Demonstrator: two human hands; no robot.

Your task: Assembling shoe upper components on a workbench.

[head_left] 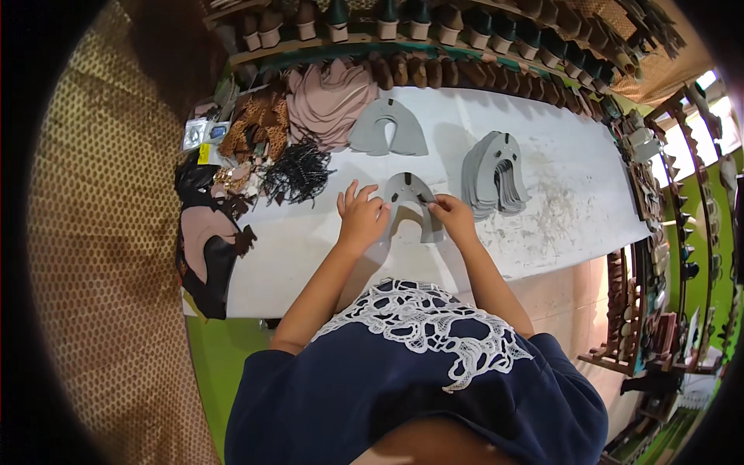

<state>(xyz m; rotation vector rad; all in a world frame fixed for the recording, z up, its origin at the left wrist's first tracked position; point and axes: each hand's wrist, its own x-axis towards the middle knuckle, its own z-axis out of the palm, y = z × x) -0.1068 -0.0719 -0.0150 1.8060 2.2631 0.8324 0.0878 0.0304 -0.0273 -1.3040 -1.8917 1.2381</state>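
Note:
A grey horseshoe-shaped shoe-upper piece (398,186) lies on the white table in front of me, with a black strip at its top and small black patches on its sides. At its left edge, my left hand (363,220) has thumb and index finger brought together against the piece, while the other fingers are raised and spread. My right hand (457,220) pinches at the right side of the same piece, by a black patch. Whether a small patch is between the fingertips is too fine to see. To the right stands a stack of similar grey uppers (484,174) with black patches.
Beyond my hands lies another fanned pile of grey uppers (360,130). Pink cut pieces (329,101), leopard-print scraps (256,128) and a black stringy heap (298,172) cover the table's left. Shoes (387,27) line racks along the back and right.

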